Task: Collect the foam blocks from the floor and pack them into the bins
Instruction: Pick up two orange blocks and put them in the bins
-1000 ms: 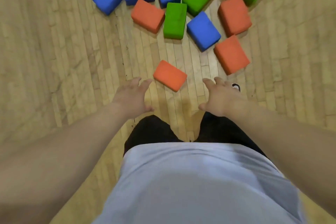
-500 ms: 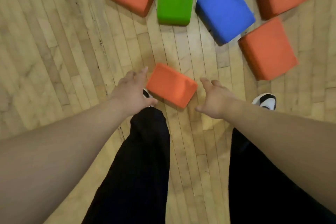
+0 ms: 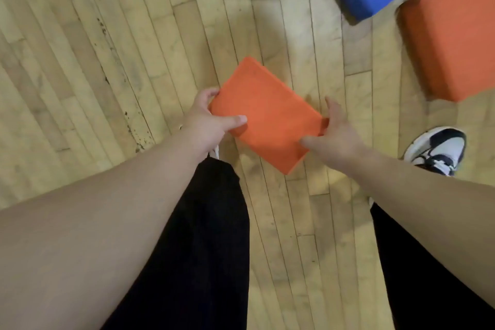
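Gripping: orange rectangular foam block (image 3: 263,115), one end each
Left hand (image 3: 206,120): thumb on top, fingers curled round
Right hand (image 3: 334,136): curled round other end

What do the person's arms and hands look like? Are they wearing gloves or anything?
No gloves. The left hand and right hand are bare, with no ring, watch or bracelet that shows. The left forearm and right forearm are bare too, with no sleeves in view. Below them you can see black trousers and a white-and-black trainer.
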The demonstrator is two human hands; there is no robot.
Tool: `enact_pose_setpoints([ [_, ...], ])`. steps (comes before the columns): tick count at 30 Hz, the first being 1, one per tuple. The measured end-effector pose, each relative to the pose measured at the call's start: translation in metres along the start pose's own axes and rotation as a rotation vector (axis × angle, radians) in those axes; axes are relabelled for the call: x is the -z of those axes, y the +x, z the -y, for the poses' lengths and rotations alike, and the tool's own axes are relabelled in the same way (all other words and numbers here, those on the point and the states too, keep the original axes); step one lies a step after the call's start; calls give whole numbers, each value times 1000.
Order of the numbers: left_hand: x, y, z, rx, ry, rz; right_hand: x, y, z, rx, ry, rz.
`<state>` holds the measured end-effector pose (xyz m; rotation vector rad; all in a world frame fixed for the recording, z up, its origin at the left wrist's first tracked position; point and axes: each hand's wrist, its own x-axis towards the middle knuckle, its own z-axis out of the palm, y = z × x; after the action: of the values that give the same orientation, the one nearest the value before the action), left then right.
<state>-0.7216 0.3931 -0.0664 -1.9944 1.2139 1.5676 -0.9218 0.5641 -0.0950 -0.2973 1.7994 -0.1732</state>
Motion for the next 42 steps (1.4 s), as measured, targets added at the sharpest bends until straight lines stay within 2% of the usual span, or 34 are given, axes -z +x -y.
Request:
enact_pose_setpoints([
  [7,-77,-67,-90,-253,307,-25,110,-36,-51,6,86,-87],
  [11,-140,-80,-127,-336,317,-56,154,-35,-91,64,145,-140],
  [15,-187,-76,-148,-358,278,2,196,-22,-131,74,108,-168],
  [19,-224,-70,-149,-424,486,-29,245,18,-166,56,-8,-446],
  [21,-240,-64,-147,-421,585,-53,264,47,-175,33,-15,-514],
  [23,-255,-57,-143,-396,616,-52,279,76,-180,19,-27,-493],
  [27,-280,-44,-142,-346,555,-102,303,115,-183,96,81,-330],
  [31,-292,-43,-148,-347,549,-122,314,114,-187,82,85,-312],
  [36,-281,-71,-150,-322,626,-118,304,74,-182,130,122,-282],
  [40,-278,-108,-168,-395,686,-108,293,8,-177,165,162,-330],
  [42,-278,-136,-181,-451,733,-92,290,-35,-185,127,193,-375],
])
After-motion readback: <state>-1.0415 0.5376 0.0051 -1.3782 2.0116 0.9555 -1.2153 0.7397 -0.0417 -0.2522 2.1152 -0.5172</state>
